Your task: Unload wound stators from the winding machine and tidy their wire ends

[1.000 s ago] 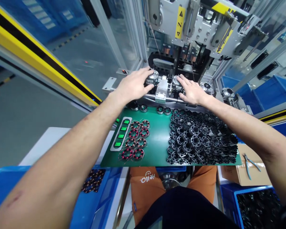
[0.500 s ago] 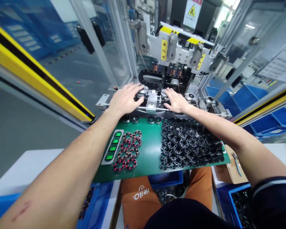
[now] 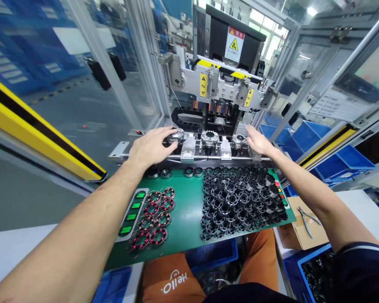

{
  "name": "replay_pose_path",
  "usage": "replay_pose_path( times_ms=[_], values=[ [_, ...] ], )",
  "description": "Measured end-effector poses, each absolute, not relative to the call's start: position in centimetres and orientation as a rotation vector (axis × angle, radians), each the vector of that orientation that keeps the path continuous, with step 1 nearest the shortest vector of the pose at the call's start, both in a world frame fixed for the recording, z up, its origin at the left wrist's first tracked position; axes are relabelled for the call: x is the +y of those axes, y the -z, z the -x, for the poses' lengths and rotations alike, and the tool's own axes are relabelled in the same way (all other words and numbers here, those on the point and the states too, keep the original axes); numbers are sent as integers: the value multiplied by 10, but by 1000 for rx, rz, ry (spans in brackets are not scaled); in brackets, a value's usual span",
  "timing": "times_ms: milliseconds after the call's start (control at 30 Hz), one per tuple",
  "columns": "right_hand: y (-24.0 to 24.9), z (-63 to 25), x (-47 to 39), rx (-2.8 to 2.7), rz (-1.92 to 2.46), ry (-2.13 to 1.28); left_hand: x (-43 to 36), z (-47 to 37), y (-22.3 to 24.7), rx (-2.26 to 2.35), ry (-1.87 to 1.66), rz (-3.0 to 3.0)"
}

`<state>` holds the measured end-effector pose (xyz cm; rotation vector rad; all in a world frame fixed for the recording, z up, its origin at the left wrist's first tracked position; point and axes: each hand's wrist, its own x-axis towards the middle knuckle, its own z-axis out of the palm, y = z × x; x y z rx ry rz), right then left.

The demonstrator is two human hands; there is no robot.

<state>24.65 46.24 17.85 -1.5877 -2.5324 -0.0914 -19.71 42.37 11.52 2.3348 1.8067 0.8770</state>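
My left hand point(image 3: 153, 145) reaches to the leftmost round metal fixture point(image 3: 177, 135) on the machine's front rail, fingers and thumb bent around its near side. My right hand point(image 3: 258, 141) is at the right end of the rail, fingers stretched out, with no part visible in it. It is just right of another round fixture point(image 3: 239, 142) that holds a toothed ring. What lies under the palm is hidden. Between the hands, a middle fixture point(image 3: 209, 139) carries a dark toothed stator core.
The green mat point(image 3: 188, 219) bears copper-wound stators point(image 3: 151, 209) at left and stacked black stator cores point(image 3: 236, 202) at right. Pliers point(image 3: 305, 223) lie on a cardboard box point(image 3: 298, 240). Yellow-edged posts flank the machine; a clamp head point(image 3: 221, 82) hangs above the rail.
My right hand has left the middle fixture and moved right along the rail. The left hand stays at the leftmost fixture. The camera view has tilted up and shifted right.
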Motion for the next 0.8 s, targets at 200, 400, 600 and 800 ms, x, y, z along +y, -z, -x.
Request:
replay_pose_path(
  times_ms=[200, 400, 600, 800],
  values=[
    [-184, -315, 448, -2401, 1723, 87, 437, 198, -105, 1757, -920, -2382],
    [-206, -354, 384, -2240, 1547, 81, 384, 183, -135, 1843, -902, -2419],
    [-122, -425, 233, -1959, 1678, -37, 213, 178, -103, 1965, -1490, -2179],
    [16, -430, 156, -1328, 1787, -246, 111, 161, -37, 2006, -901, -2379]
  ],
)
